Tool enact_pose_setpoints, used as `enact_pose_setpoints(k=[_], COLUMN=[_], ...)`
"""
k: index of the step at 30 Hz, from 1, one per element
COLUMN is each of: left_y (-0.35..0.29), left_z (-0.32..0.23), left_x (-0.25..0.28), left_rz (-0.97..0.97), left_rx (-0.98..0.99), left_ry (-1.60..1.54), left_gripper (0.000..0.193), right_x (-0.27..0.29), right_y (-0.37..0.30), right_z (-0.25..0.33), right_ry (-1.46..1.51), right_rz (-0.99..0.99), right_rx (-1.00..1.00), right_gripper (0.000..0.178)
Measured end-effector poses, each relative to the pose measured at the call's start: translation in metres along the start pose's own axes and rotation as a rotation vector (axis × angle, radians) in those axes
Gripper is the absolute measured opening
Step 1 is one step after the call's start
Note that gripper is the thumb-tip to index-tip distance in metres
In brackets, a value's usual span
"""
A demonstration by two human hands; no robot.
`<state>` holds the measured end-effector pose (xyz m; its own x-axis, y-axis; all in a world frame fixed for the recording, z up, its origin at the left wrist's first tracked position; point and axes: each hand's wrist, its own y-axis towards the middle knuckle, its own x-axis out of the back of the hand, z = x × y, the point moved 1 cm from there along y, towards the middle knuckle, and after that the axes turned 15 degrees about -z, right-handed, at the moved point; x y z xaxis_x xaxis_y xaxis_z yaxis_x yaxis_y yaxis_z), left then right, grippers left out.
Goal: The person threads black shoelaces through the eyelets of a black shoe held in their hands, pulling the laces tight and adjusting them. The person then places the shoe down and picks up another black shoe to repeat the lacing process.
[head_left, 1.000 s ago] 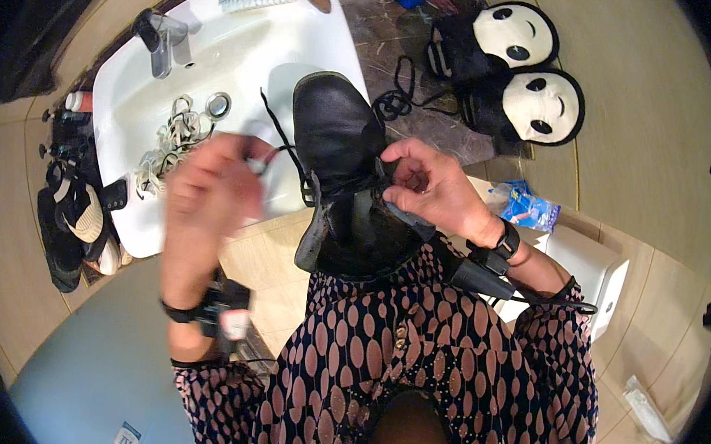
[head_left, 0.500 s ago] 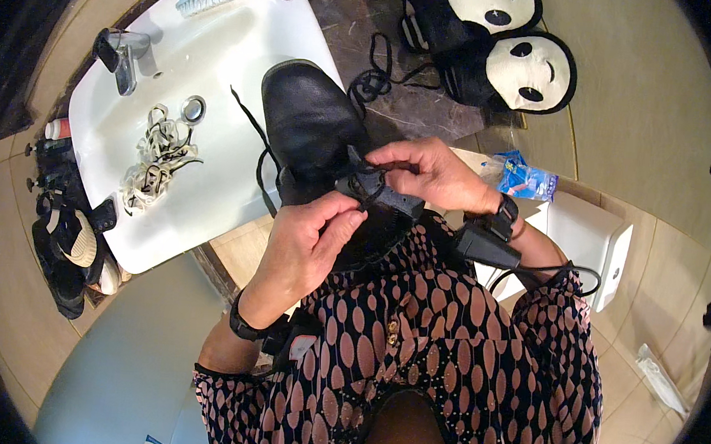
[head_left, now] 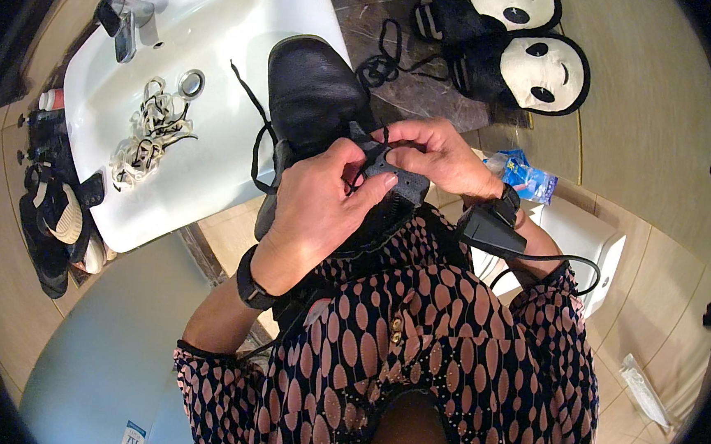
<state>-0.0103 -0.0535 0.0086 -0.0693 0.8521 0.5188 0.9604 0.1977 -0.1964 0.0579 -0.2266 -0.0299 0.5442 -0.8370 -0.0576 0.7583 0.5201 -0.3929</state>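
Observation:
A black leather lace-up shoe [head_left: 313, 95] is held in front of my body with its toe pointing away, over the sink's near right side. My left hand [head_left: 316, 199] grips the shoe's eyelet flap [head_left: 401, 181], thumb lying on it and index finger curled beside the eyelets. Just to the right, my right hand [head_left: 442, 158] pinches a black shoelace at the eyelets, its fingertips close to my left ones. One loose shoelace end [head_left: 253, 99] hangs off the shoe's left side. The inside of the shoe is mostly hidden by my hands.
A white sink [head_left: 228, 40] holds a heap of pale laces [head_left: 155, 134] near its drain, below a faucet [head_left: 126, 24]. Another black lace [head_left: 383, 63] lies on the dark counter, beside black slippers with white faces [head_left: 543, 73]. Other shoes [head_left: 54, 226] stand at left.
My left hand has moved up and right onto the eyelet flap. My right hand stays at the eyelets with the lace. The view has shifted slightly, and the sink sits higher in it.

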Motion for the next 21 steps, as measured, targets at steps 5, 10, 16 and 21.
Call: enact_pose_setpoints(k=[5, 10, 16, 21], left_y=[0.002, 0.001, -0.003, -0.003], left_z=[0.014, 0.018, 0.018, 0.019], left_x=[-0.005, -0.001, 0.000, 0.003], left_rz=[0.009, 0.066, 0.049, 0.104], left_rx=[-0.021, 0.029, 0.031, 0.096], left_ry=[-0.125, -0.175, -0.267, -0.193], left_gripper=[0.009, 0.007, 0.008, 0.008], right_x=[-0.002, -0.004, -0.003, 0.000], right_y=[-0.002, -0.001, -0.001, 0.003], right_z=[0.006, 0.001, 0.004, 0.001], right_ry=[-0.031, -0.008, -0.040, -0.038], right_rz=[-0.019, -0.020, 0.015, 0.044], right_rx=[-0.079, -0.028, -0.037, -0.001], right_gripper=[0.030, 0.030, 0.030, 0.028])
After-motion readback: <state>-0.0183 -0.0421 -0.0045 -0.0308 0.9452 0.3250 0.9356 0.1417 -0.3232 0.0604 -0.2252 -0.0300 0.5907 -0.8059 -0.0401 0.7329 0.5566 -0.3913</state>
